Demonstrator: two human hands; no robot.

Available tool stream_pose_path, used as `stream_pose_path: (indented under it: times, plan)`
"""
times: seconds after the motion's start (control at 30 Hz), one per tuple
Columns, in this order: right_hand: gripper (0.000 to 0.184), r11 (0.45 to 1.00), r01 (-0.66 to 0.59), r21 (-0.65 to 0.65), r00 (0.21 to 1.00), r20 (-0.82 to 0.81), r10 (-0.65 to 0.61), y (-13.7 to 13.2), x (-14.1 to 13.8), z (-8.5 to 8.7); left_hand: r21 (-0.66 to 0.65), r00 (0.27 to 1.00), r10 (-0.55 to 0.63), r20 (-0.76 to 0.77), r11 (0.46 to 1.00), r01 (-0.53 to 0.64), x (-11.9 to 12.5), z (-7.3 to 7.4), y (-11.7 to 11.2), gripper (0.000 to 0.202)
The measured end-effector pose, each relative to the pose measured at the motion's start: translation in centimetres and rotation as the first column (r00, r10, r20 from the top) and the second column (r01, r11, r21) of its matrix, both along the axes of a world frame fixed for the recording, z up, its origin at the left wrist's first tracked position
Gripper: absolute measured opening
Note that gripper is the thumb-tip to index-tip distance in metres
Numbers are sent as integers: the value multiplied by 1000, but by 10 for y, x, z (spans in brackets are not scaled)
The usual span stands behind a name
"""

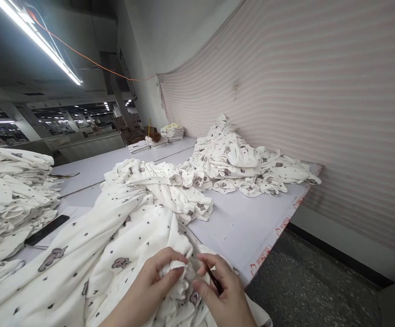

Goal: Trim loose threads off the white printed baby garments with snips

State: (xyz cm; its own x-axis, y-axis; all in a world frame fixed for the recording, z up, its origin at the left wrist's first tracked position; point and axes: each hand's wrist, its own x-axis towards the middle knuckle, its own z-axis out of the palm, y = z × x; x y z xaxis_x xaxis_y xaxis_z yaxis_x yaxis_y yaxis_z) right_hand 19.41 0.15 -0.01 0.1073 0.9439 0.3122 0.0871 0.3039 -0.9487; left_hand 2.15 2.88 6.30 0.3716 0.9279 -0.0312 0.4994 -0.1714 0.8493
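Observation:
A white fleece garment (143, 227) printed with small brown bears and dark specks is spread in loose folds over the near table. My left hand (160, 277) pinches a ruffled edge of it between thumb and fingers. Just to the right, my right hand (223, 288) holds a small dark tool that looks like thread snips (214, 279), lying across the palm and fingers. Its tip is close to the ruffled edge; whether it touches the cloth I cannot tell. The fingertips of both hands are close together, a small gap between them.
More printed garments (238, 159) are heaped at the back right, and another pile (10, 195) rises at the left. A black phone (47, 230) lies beside that pile. Folded stacks (172, 132) stand at the far end. A striped cloth (286, 91) hangs along the right wall beyond the table edge (279, 227).

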Motion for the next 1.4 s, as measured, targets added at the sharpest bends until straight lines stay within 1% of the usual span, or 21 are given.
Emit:
stream_pose_path:
  times: [0.03, 0.1, 0.17, 0.23, 0.3, 0.43, 0.53, 0.6, 0.7, 0.8, 0.87, 0.97, 1.07, 1.13, 1.2, 1.27, 1.33, 1.4]
  plan:
    - [26, 999, -1, 44, 999, 52, -1, 0, -2, 0, -11, 1000, 0, 22, 1000, 0, 0, 0, 0, 16]
    - [25, 992, 0, 124, 989, 146, -18, 1, -5, 0, -34, 998, 9, 70, 999, -7, 0, -1, -2, 16]
    - [23, 987, 2, 160, 982, 187, -32, 2, -5, 0, -53, 992, 58, 114, 997, -52, 0, -3, -3, 18]
    - [25, 987, 3, 163, 977, 209, -38, 1, -6, 0, -76, 978, 135, 160, 989, -124, 1, -5, -4, 22]
    - [25, 989, 0, 147, 972, 234, -35, 1, -8, -2, -100, 961, 187, 203, 981, -169, 2, -7, -5, 25]
    - [25, 991, 12, 135, 976, 212, -41, 3, -18, -6, -137, 935, 235, 266, 969, -204, 6, -7, -8, 24]
    - [24, 989, 40, 142, 983, 171, -65, 5, -23, -7, -112, 931, 260, 258, 965, -238, 7, -6, -9, 24]
    - [25, 988, 51, 145, 986, 148, -73, 6, -24, -6, -73, 939, 243, 243, 970, -232, 7, -5, -10, 24]
    - [24, 990, 24, 136, 992, 123, -41, 6, -23, -3, -41, 955, 180, 236, 984, -175, 6, -6, -9, 23]
    - [21, 994, -31, 102, 997, 75, 23, 7, -21, 2, -39, 965, 141, 221, 990, -135, 4, -9, -7, 20]
    - [20, 996, -47, 83, 998, 49, 43, 7, -19, 3, -46, 968, 124, 217, 992, -117, 3, -9, -7, 18]
    - [22, 998, -63, 20, 998, 20, 63, 8, -15, 1, -53, 971, 109, 213, 994, -100, 2, -8, -6, 18]
    - [29, 991, -109, -83, 991, -83, 102, 9, -9, -7, -111, 966, 135, 221, 987, -113, 0, -6, -7, 17]
    - [31, 991, -97, -89, 990, -114, 86, 6, -6, -11, -156, 957, 176, 230, 977, -143, -3, -7, -9, 15]
    - [31, 998, -60, -34, 997, -48, 58, 2, -4, -12, -127, 954, 169, 248, 982, -141, -6, -9, -12, 13]
    - [29, 998, -46, 35, 997, 61, 43, -3, -5, -9, -42, 955, 108, 275, 994, -100, -8, -12, -15, 13]
    - [29, 996, -59, 73, 987, 151, 48, -7, -6, -3, 15, 953, 65, 296, 997, -73, -8, -14, -17, 15]
    - [29, 995, -67, 78, 979, 196, 50, -9, -8, 2, -3, 949, 67, 308, 998, -70, -8, -15, -18, 14]
